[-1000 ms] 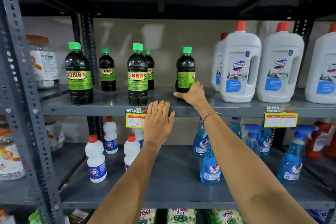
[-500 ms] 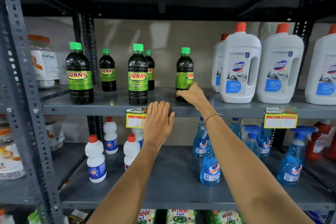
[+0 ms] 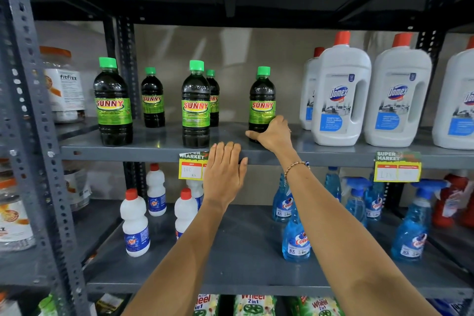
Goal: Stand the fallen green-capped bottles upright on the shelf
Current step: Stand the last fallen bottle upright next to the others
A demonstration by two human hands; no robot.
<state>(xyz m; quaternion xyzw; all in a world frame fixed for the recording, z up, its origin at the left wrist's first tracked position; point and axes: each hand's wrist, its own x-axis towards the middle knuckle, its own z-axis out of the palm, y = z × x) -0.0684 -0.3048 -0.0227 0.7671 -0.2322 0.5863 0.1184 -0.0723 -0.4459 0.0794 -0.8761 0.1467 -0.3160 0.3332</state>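
Observation:
Several dark SUNNY bottles with green caps stand upright on the grey shelf [image 3: 159, 139]. One stands at the left front [image 3: 112, 102], one in the middle front [image 3: 196, 105], and two smaller-looking ones behind them [image 3: 153, 98] [image 3: 214, 100]. My right hand [image 3: 273, 133] grips the base of the rightmost bottle [image 3: 262, 98], which stands upright with its label facing me. A further green cap peeks out just behind it. My left hand [image 3: 224, 172] rests flat with fingers together against the shelf's front edge, holding nothing.
White Domex jugs [image 3: 341, 95] with red caps stand close to the right of the held bottle. A price tag [image 3: 191, 168] hangs on the shelf edge beside my left hand. Below are white bottles [image 3: 134, 223] and blue spray bottles [image 3: 295, 238]. A steel upright [image 3: 33, 123] frames the left.
My right hand has turned the rightmost bottle so its SUNNY label faces forward and shifted it slightly. My left hand has stayed on the shelf edge.

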